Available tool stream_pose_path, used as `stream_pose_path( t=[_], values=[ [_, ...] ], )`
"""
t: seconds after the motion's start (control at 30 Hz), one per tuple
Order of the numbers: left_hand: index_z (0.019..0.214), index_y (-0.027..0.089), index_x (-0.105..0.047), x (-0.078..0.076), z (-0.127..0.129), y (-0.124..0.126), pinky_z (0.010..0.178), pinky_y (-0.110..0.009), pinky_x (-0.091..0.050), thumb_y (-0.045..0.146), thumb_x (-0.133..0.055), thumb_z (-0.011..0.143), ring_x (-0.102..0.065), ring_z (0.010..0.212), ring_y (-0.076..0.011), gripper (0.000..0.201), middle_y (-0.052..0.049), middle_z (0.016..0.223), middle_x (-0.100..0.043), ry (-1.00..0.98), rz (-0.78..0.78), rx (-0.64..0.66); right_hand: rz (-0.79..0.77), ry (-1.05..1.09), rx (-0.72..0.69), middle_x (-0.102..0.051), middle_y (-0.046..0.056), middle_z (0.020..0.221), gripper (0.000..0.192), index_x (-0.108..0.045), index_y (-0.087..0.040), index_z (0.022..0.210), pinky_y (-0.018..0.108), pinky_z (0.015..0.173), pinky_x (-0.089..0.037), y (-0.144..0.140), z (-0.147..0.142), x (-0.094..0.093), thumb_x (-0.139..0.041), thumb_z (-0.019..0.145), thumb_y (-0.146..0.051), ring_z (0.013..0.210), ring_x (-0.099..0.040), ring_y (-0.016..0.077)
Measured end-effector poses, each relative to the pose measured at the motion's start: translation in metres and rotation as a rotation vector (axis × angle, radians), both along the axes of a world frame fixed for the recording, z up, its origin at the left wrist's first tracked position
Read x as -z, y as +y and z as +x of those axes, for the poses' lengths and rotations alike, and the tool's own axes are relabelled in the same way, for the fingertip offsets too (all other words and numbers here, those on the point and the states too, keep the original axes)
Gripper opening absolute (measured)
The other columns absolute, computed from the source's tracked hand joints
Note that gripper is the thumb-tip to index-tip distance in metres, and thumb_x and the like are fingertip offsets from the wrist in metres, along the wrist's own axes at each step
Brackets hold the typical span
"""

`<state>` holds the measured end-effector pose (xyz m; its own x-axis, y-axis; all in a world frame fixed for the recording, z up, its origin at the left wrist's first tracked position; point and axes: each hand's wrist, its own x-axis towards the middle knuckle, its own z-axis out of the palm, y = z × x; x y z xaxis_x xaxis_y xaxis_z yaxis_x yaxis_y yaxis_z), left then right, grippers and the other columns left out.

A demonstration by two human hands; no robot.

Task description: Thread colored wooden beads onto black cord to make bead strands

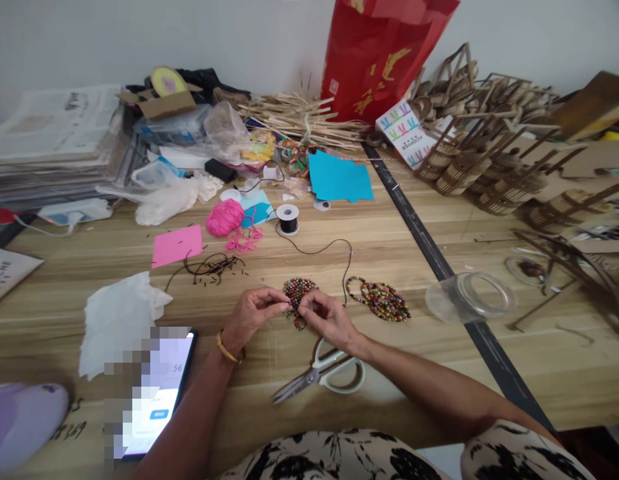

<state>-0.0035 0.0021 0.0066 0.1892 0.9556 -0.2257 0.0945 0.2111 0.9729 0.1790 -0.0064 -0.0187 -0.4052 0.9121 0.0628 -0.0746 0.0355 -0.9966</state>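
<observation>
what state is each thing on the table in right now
left hand: pinching the beaded piece
right hand: pinching the beaded piece
beaded piece: held, lying on table
scissors: closed, flat
phone: screen lit
cord spool: partly unwound

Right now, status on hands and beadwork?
Left hand and right hand both pinching the beaded piece on the table. Black cord runs to spool. Scissors under right wrist; second beaded piece beside.
</observation>
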Motion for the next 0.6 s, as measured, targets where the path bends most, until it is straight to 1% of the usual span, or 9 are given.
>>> stream_pose_path(
  t=[0.17,0.33,0.6],
  values=[
    [0.073,0.012,-0.068,0.0001,0.0,0.0004,0.059,-0.023,-0.047,0.025,-0.073,0.06,-0.061,0.061,-0.0128,0.018,-0.003,0.067,-0.069,-0.001,-0.003,0.004,-0.011,-0.007,0.006,-0.048,-0.002,0.063,0.025,-0.053,-0.015,0.075,0.02,0.051,-0.033,-0.0003,-0.0003,-0.0022,-0.057,0.081,-0.039,0.054,-0.042,0.0083],
    [0.073,0.012,-0.068,-0.0012,0.0011,0.0001,0.06,-0.022,-0.048,0.024,-0.074,0.059,-0.062,0.062,-0.0128,0.019,-0.002,0.067,-0.07,-0.038,-0.029,-0.005,-0.013,-0.009,0.003,-0.048,-0.002,0.062,0.025,-0.052,-0.015,0.076,0.019,0.049,-0.031,0.0001,-0.0004,0.0004,-0.057,0.081,-0.038,0.052,-0.04,0.0078],
    [0.073,0.012,-0.069,0.001,0.0004,-0.0003,0.061,-0.021,-0.048,0.022,-0.075,0.06,-0.063,0.063,-0.0127,0.017,-0.002,0.068,-0.071,-0.057,-0.047,-0.003,0.0,0.012,-0.001,-0.048,-0.001,0.064,0.023,-0.053,-0.014,0.076,0.02,0.051,-0.034,0.0001,-0.0008,0.0002,-0.057,0.082,-0.036,0.055,-0.042,0.0084]
  ],
)
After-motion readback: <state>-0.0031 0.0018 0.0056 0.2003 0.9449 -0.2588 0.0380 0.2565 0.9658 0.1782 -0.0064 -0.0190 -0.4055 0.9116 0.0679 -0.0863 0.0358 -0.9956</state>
